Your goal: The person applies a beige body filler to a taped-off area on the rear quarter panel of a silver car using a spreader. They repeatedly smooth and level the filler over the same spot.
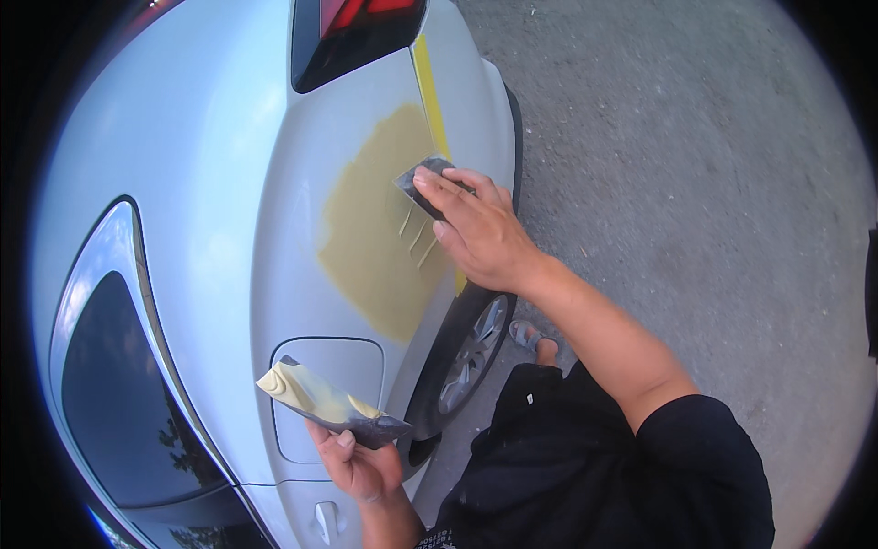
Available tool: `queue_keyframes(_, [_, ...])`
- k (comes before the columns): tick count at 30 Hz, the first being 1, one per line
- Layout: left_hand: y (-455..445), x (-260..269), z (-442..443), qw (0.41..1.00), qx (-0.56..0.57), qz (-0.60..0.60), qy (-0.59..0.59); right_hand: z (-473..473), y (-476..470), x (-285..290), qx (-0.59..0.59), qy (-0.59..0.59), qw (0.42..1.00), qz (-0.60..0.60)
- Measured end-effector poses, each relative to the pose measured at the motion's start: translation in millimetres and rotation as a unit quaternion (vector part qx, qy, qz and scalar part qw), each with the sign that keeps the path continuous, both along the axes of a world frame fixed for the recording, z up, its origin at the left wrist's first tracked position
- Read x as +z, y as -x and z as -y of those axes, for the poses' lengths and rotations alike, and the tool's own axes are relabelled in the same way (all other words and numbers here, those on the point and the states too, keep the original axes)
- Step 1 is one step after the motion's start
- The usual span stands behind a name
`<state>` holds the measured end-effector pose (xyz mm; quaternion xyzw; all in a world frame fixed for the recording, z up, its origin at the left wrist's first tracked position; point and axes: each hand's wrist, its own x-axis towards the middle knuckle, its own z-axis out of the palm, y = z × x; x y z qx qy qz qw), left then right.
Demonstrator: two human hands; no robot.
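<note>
My right hand (483,230) presses a dark flat spreader (430,184) against the car's rear quarter panel (288,288). Under and around the spreader lies a broad tan patch of body filler (374,219), with a few raised ridges just below the blade. Beside the patch, yellow masking tape (431,96) runs along the panel's edge; my right hand hides part of it. Lower down, my left hand (357,460) grips a dark mixing board (374,429) from beneath. Pale yellow filler (288,388) sits on the board, heaped thickest at its left end. The board is in front of the fuel door.
The fuel door (329,350) is closed. A red tail light (363,27) is at the top, and a rear wheel (473,357) stands near my sandalled foot (531,336). A chrome-trimmed side window (130,398) lies left, a door handle (329,521) below. Grey pavement (672,192) extends right.
</note>
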<state>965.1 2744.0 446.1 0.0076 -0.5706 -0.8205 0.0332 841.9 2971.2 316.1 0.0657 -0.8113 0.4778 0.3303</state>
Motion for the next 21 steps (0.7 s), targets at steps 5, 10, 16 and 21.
queue_keyframes(5, [-3.4,-0.8,5.2,0.999,0.028,0.014,0.013,-20.0,58.9,18.7,-0.051,-0.055,0.997,-0.028])
queue_keyframes(10, [-3.7,-7.9,14.8,0.998,0.053,0.018,0.027,-1.5,59.2,28.8,-0.023,-0.1,0.994,-0.035])
queue_keyframes(16, [-2.9,-12.2,17.0,0.998,0.058,0.036,0.013,30.8,14.3,2.7,0.007,-0.104,0.994,-0.037])
queue_keyframes(21, [-4.0,-13.8,23.1,0.998,0.044,0.049,0.017,53.0,-19.2,-24.1,0.025,-0.085,0.995,-0.055])
